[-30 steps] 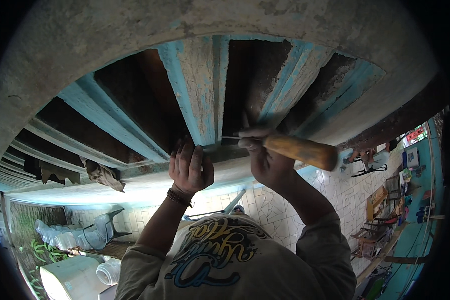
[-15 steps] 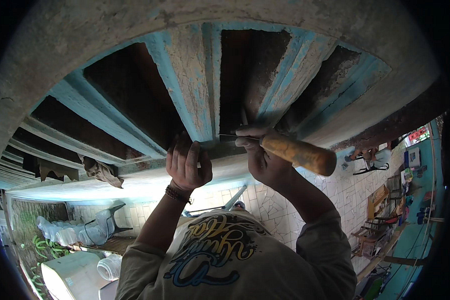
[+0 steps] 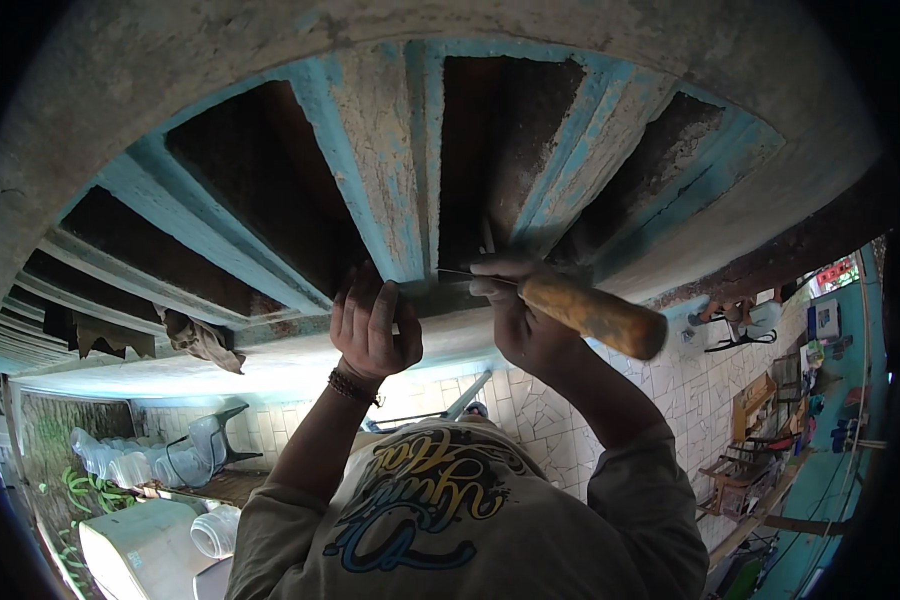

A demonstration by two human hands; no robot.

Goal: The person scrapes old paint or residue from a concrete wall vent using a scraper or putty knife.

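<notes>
A slatted structure (image 3: 220, 55) in worn grey and blue fills the upper view, and 1 broad peeling slat (image 3: 380, 150) near its middle serves as the landmark. Below that slat spreads the pale tiled floor (image 3: 560, 410). The person's printed shirt (image 3: 420, 540) is also below the slat, with a white box (image 3: 135, 555) far down to its left and a grey chair (image 3: 220, 440) above the box. The person's 2 hands flank the slat's lower end. The left hand (image 3: 375, 325) is just left of it, fingers bent and side by side; I cannot tell whether they grip anything. The right hand (image 3: 530, 315) is to its right, fingers pinching a brown-handled tool (image 3: 595, 312), whose thin metal shaft (image 3: 455, 271) points at the slat's lower end. A bracelet (image 3: 350, 387) circles the left wrist, below the slat.
</notes>
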